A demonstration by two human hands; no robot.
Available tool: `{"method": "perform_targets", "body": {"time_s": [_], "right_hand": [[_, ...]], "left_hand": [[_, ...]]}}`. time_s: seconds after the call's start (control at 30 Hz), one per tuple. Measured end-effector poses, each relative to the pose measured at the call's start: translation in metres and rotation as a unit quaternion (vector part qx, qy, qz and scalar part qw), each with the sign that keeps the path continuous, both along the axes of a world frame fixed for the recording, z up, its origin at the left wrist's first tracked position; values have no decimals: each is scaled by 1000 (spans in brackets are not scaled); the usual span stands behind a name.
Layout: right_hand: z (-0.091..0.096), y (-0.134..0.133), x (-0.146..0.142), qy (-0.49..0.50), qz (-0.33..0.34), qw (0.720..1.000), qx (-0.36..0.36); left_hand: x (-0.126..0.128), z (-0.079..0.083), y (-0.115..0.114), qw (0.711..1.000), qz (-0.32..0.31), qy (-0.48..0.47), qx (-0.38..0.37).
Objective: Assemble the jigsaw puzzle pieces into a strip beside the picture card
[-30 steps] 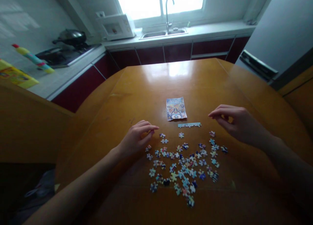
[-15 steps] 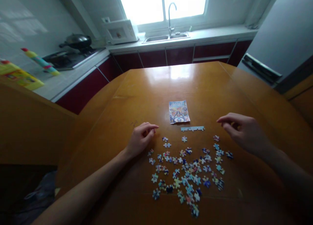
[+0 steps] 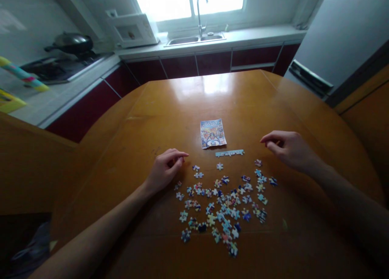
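Left hand (image 3: 165,167): fingers loosely curled; grip, cannot tell.
Right hand (image 3: 284,147): fingers curled, thumb near forefinger; grip, cannot tell.
Puzzle pieces (image 3: 226,225): scattered, well apart from far edge of table (image 3: 170,109).
Joined strip (image 3: 230,153): near picture sheet (image 3: 213,133).

White microwave (image 3: 133,30) left of the sink (image 3: 183,40)

no text can be read; the title (image 3: 211,123) on the picture sheet (image 3: 213,135) is blurred.

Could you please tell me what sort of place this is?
Most likely a home kitchen: there is a sink below the window, a microwave on the counter, and a pan on the stove.
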State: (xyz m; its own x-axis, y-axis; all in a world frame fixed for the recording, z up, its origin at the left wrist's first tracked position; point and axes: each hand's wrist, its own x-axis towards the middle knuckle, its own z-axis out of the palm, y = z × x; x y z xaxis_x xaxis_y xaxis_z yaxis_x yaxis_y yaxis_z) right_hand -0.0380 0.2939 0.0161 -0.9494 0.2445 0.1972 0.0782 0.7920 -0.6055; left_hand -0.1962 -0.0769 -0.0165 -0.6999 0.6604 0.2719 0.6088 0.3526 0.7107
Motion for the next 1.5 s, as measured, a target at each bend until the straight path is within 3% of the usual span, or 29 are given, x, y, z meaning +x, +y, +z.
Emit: {"method": "perform_targets", "body": {"time_s": [0.23,0.53,1.5], "right_hand": [[0,6,6,-101,95,990,6],[0,11,5,-198,132,971,-19],[-4,6,1,-216,154,964,-30]], "left_hand": [[-3,-1,0,1000,-1,-6,-9],[-4,5,3,1000,-1,-9,-18],[-8,0,-1,999,-20,-13,-22]]}}
